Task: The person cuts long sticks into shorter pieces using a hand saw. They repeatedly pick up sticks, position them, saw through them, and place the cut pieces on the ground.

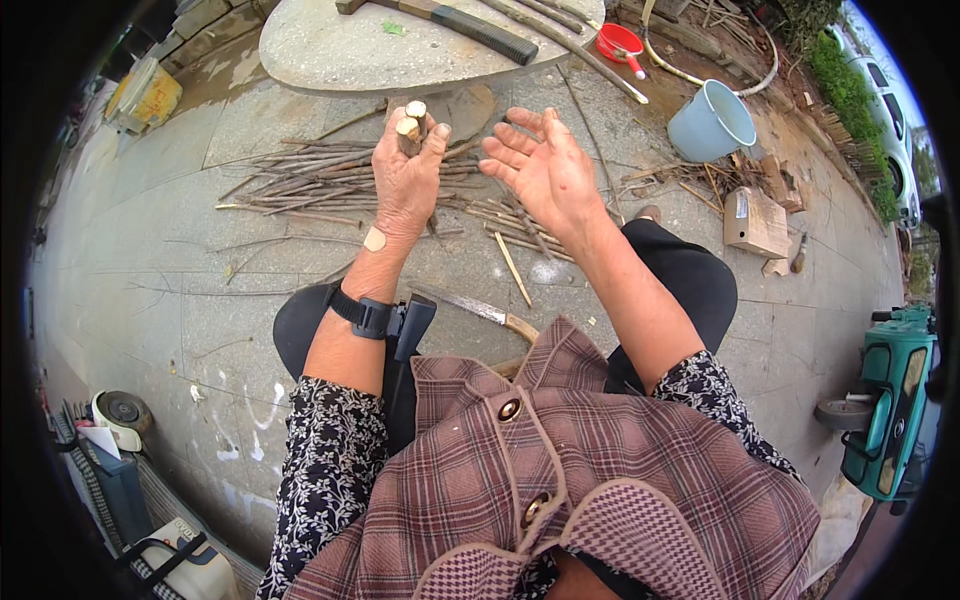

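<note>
My left hand (409,176) is closed round two cut wooden sticks (410,129), their pale cut ends facing up. To its right, my right hand (546,169) is raised with its palm up and fingers apart, holding nothing. Below both hands a pile of thin cut branches (322,176) lies on the paving, with shorter pieces (525,229) to its right. A pruning saw with a wooden handle (519,325) rests on the ground between my knees. On the stone table top (330,56) lie a hammer-like tool with a dark ribbed grip (480,34) and several longer sticks (562,41).
A red plastic dipper (619,43) and a light blue bucket (709,124) are at the upper right, near a hose (679,73). Below the bucket sits a cardboard box (754,223). A yellow-white bucket (146,96) stands far left, a green vehicle (889,405) far right.
</note>
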The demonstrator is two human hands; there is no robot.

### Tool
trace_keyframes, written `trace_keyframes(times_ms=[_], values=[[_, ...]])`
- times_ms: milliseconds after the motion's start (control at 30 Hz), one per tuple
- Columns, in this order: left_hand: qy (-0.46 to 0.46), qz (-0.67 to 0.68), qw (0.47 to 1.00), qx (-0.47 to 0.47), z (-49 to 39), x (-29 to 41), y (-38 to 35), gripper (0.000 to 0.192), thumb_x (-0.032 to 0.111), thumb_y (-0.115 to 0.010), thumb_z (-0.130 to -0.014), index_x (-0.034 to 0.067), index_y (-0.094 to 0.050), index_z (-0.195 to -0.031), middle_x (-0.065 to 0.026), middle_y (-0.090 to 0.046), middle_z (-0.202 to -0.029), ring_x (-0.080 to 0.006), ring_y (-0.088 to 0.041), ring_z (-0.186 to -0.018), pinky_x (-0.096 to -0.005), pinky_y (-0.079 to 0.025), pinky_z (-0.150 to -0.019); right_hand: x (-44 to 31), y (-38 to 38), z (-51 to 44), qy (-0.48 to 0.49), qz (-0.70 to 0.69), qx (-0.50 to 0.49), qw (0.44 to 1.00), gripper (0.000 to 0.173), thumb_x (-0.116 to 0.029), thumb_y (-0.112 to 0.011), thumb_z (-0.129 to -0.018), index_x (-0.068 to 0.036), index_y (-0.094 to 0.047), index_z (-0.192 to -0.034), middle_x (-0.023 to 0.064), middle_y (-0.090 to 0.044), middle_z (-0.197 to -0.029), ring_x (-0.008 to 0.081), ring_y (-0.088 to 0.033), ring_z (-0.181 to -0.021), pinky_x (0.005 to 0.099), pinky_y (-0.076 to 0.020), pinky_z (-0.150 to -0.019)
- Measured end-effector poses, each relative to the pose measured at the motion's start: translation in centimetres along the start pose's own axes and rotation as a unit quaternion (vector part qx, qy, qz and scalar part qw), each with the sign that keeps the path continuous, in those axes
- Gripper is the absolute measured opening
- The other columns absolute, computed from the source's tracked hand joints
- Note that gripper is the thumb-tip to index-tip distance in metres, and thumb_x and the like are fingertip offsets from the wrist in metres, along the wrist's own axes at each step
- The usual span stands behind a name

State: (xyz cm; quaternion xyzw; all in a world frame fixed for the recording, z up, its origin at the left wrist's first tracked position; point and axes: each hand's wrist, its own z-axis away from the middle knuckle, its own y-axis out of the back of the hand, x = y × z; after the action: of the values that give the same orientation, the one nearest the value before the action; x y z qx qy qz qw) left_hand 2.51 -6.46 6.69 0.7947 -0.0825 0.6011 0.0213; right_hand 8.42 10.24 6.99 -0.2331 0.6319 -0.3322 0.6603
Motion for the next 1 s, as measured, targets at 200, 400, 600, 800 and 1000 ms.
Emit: trace_keyframes(times_ms=[200, 400, 600, 800, 1000], values=[[-0.116, -0.064, 0.991, 0.024, 0.9, 0.9, -1.3, 0.009, 0.008, -0.062, -0.094, 0.006, -0.054, -0.093, 0.0026, -0.051, -0.081, -0.0065, -0.046, -0.075, -0.0233, -0.042, -0.065, 1.5, -2.9, -1.3, -0.060, -0.023, 0.040, 0.997, 0.043, -0.043, -0.041, -0.103, -0.003, -0.051, -0.116, 0.0141, -0.063, -0.104, 0.0289, -0.062, -0.096, 0.0460, -0.0520, -0.083], [-0.263, -0.211, 0.940, 0.041, 1.2, 0.9, -2.0, 0.026, 0.008, -0.070, -0.072, 0.006, -0.057, -0.095, -0.0121, -0.060, -0.088, -0.0362, -0.057, -0.083, -0.0424, -0.046, -0.071, 5.4, -5.2, -0.7, -0.103, -0.008, 0.072, 0.992, 0.021, -0.026, -0.042, -0.101, -0.009, -0.055, -0.103, 0.0038, -0.061, -0.097, 0.0172, -0.062, -0.092, 0.0325, -0.0509, -0.081], [-0.139, -0.115, 0.983, 0.041, 0.6, 0.6, -2.0, 0.017, 0.001, -0.062, -0.081, 0.003, -0.057, -0.097, -0.0112, -0.057, -0.084, -0.0247, -0.056, -0.076, -0.0339, -0.047, -0.069, 8.0, -4.9, -0.1, 0.061, 0.148, 0.084, 0.984, 0.025, -0.023, -0.040, -0.102, -0.006, -0.052, -0.117, 0.0062, -0.058, -0.105, 0.0157, -0.056, -0.097, 0.0321, -0.0473, -0.089], [-0.037, -0.008, 0.999, 0.029, -0.3, 0.4, -1.7, 0.011, 0.008, -0.062, -0.094, 0.002, -0.053, -0.098, 0.0007, -0.049, -0.080, -0.0089, -0.045, -0.075, -0.0248, -0.041, -0.064, 6.4, -4.4, 1.6, 0.086, 0.599, -0.006, 0.796, 0.036, -0.017, -0.053, -0.095, 0.000, -0.047, -0.126, 0.0180, -0.059, -0.115, 0.0321, -0.056, -0.108, 0.0370, -0.0443, -0.094], [0.113, 0.286, 0.951, 0.032, -1.8, 0.9, 1.0, 0.011, 0.008, -0.060, -0.094, 0.008, -0.051, -0.100, -0.0043, -0.055, -0.083, -0.0144, -0.055, -0.069, -0.0305, -0.048, -0.064, 2.7, -3.4, 2.4, 0.144, 0.586, -0.095, 0.791, 0.057, -0.017, -0.069, -0.084, -0.001, -0.045, -0.133, 0.0217, -0.061, -0.115, 0.0361, -0.059, -0.108, 0.0426, -0.0471, -0.094]])
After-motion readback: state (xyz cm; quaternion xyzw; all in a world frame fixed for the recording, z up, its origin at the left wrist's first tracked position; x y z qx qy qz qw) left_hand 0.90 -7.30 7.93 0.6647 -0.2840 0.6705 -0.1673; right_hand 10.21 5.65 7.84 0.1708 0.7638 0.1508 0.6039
